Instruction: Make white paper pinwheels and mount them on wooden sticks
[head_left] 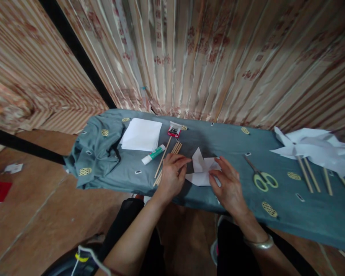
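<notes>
On the counter (226, 140), the right hand (229, 188) pinches the folded white paper (200, 179) at its right side; whether the left hand (172, 174), opposite, grips it cannot be told; light, even pressure avoids crumpling

Your bare forearms (134, 234), a silver bangle (260, 244) and black trousers (129, 219).
You wear the bangle on your right wrist: a smooth, rounded band of polished-looking metal with a pale highlight, just behind your right hand (228, 186). To the left of the bangle, your right trouser leg (232, 251) is plain black; farther left of it, your other trouser leg is the same plain black. Between the two legs, also left of the bangle, one of your shoes (214, 253) shows in part, pale grey with a small pink patch. Your left hand (170, 176), well left of the bangle, has bare fingers.
</notes>
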A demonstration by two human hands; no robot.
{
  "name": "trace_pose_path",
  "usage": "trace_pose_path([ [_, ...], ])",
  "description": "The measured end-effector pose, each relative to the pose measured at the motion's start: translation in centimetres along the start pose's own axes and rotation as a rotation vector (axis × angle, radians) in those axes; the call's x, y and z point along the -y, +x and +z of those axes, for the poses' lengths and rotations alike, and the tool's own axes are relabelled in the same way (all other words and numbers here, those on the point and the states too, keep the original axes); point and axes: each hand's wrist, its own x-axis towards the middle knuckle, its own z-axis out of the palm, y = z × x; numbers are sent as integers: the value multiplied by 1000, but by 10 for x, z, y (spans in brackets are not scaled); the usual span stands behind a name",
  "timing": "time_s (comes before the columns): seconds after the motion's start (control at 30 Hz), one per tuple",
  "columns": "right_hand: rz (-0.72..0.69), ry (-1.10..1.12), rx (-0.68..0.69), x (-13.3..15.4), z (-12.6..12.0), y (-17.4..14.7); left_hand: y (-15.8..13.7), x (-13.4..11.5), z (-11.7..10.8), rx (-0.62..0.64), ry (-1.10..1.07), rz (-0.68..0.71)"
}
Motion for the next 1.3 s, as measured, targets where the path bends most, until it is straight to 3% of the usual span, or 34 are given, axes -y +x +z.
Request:
trace_pose_path([
  [0.27,80,46,17,3,-6,5,-4,10,-17,-32,-2,-44],
  [0.43,99,79,7,8,-9,7,0,42,-56,-264,33,-239],
  [0.57,114,120,2,11,-9,9,-2,57,-73,-294,72,-269],
  [0.73,142,167,-15,18,-13,15,-6,48,-60,-248,32,-250],
  [1.03,209,252,196,47,-11,29,-1,6,-21,-108,-144,-136],
  [1.17,154,205,293,56,2,75,1,3,-24,-118,-219,-135],
  [1.3,2,-24,467,62,32,139,2,5,-30,-150,-273,-164],
])
